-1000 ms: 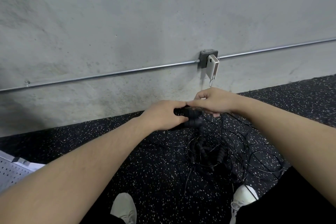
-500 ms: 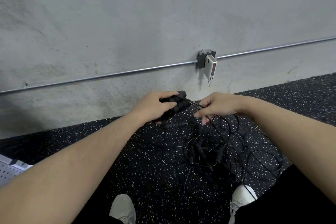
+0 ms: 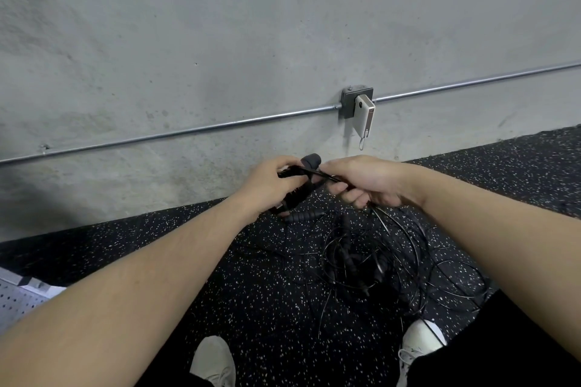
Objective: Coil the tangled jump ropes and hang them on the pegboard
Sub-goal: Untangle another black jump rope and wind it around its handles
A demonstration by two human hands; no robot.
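No readable writing or brand marks anywhere in view; the beige device [image 3: 364,115] clipped on the grey junction box [image 3: 349,101] shows no legible label. Both forearms reach forward and down, hands meeting just in front of the concrete wall [image 3: 220,41]. Left hand [image 3: 272,187] is curled round a bundle of black foam handles [image 3: 309,162], one handle end poking up past the fingers, another handle [image 3: 303,216] hanging just below the hand. Right hand [image 3: 364,181] touches the handle bundle at its tip and pinches a thin black cord [image 3: 327,177] that runs from the handles through its curled fingers. Below the hands the tangled jump ropes [image 3: 371,264] lie in a loose heap on the black speckled rubber floor [image 3: 267,292], thin loops spreading toward the right shoe [image 3: 419,338]; several more handles sit in the heap's middle. Left shoe [image 3: 213,358] at bottom edge. A corner of perforated grey pegboard [image 3: 15,302] lies at the far left edge, well apart from the ropes. A metal conduit [image 3: 188,132] runs along the wall.
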